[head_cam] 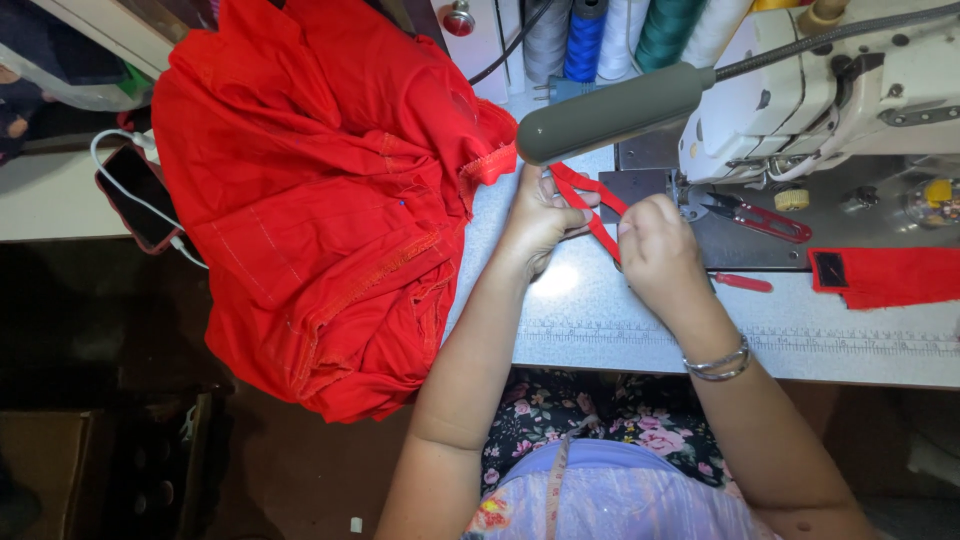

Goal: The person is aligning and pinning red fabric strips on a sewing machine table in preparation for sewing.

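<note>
A narrow red fabric strip [600, 212] runs between both hands, just in front of the sewing machine [800, 100]. My left hand [540, 218] pinches the strip's upper end near the grey lamp arm [610, 112]. My right hand [658, 252] grips its lower end close to the needle plate [650, 185]. A large heap of red cloth [320, 200] lies to the left of my left hand and hangs over the table's front edge.
Red-handled snips [765, 220] and a small red tool [742, 283] lie right of my right hand. A folded red piece [885, 275] sits at the far right. Thread cones [590, 40] stand behind. A phone [140, 195] with a white cable lies at the left.
</note>
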